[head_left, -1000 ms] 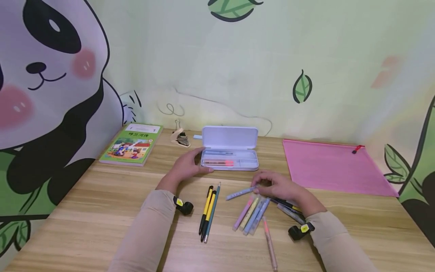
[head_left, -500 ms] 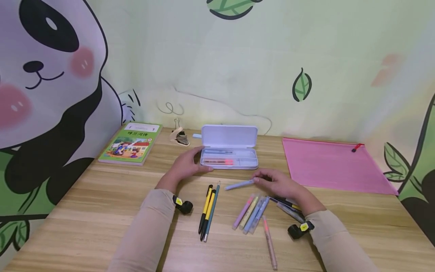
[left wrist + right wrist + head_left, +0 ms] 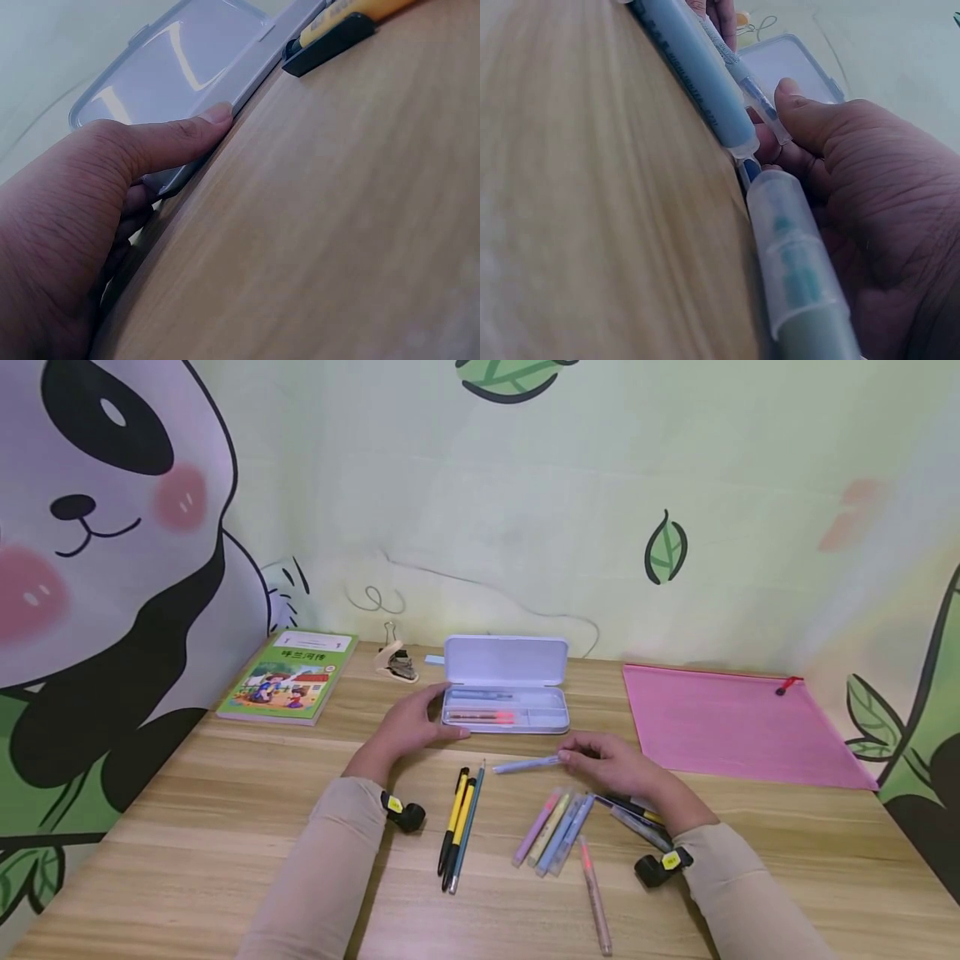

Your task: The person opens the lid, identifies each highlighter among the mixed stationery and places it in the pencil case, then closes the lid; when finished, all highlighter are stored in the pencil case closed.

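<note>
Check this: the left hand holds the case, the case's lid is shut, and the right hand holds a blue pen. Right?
The lid is not shut: it stands open, as the head view shows. The left hand does hold the case, and the right hand a blue pen.

On the cover of the green book point(image 3: 288, 681) we can read four Chinese characters, 呼兰河传; the smaller print on its pale upper band is too tiny for us to make out. Along the blue marker point(image 3: 696, 75) nearest the right wrist camera we see dark lettering, too blurred to read surely. We also find faint, illegible marks on the yellow pen point(image 3: 345, 16) and the two yellow wrist labels point(image 3: 671, 862).
</note>
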`<state>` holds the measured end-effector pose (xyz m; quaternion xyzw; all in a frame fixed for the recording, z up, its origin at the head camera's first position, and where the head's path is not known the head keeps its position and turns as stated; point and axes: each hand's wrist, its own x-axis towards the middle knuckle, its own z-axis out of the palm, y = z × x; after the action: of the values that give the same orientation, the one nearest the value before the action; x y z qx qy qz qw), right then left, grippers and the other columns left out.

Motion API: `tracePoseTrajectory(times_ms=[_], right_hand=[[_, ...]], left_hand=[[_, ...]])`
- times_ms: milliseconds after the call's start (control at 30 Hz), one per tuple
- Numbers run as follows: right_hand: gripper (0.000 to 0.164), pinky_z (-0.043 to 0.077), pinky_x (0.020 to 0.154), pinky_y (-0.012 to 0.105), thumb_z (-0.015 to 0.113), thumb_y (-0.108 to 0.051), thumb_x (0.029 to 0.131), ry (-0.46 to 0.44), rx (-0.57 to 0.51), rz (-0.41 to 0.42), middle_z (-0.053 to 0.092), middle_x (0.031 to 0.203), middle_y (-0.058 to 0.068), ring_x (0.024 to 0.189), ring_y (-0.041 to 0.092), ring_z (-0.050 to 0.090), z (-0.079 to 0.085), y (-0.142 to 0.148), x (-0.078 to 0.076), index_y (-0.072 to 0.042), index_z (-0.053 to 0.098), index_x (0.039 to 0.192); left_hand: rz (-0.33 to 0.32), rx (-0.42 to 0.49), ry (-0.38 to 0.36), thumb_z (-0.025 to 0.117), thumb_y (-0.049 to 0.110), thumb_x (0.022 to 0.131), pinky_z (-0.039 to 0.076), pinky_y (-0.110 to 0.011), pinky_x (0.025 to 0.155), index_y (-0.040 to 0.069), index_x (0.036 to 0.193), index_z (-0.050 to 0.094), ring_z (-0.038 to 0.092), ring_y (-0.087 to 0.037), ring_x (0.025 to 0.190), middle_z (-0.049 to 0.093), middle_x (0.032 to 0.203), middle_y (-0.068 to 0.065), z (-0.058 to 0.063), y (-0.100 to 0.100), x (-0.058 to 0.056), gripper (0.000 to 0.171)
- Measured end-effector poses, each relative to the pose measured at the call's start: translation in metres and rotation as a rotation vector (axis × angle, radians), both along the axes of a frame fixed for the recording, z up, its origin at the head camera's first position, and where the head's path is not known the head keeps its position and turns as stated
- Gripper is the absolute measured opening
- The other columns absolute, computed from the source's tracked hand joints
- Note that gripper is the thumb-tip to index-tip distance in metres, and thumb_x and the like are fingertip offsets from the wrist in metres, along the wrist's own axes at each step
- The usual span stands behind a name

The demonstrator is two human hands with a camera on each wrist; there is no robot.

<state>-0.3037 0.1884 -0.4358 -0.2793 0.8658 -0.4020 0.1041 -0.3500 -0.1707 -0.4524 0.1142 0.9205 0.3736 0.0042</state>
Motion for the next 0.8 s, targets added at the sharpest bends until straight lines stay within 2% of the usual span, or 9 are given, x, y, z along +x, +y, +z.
tracePoseTrajectory(times_ms=[300,800], right_hand=[[0.014,0.049,0.078,0.035,0.069,-0.028,0.097,-0.075,-0.062,-0.027,0.068,0.095,0.002,0.09,0.024,0.058,0.0001,-0.0005,0.0024,-0.019,0.073,0.108],[0.018,0.046,0.079,0.037,0.069,-0.027,0.096,-0.063,-0.036,-0.05,0.065,0.097,0.004,0.089,0.025,0.054,0.0003,-0.0025,0.0031,-0.017,0.073,0.112]], left_hand=[[0.004,-0.021,0.003,0.085,0.057,0.072,0.023,-0.052,0.12,0.019,0.156,0.039,0.033,-0.032,0.146,0.043,0.156,-0.008,0.0002,-0.0001,0.0002,0.103],[0.003,-0.02,0.005,0.085,0.057,0.071,0.023,-0.051,0.12,0.02,0.155,0.04,0.033,-0.031,0.146,0.043,0.156,-0.007,-0.0013,-0.0008,-0.0016,0.102]])
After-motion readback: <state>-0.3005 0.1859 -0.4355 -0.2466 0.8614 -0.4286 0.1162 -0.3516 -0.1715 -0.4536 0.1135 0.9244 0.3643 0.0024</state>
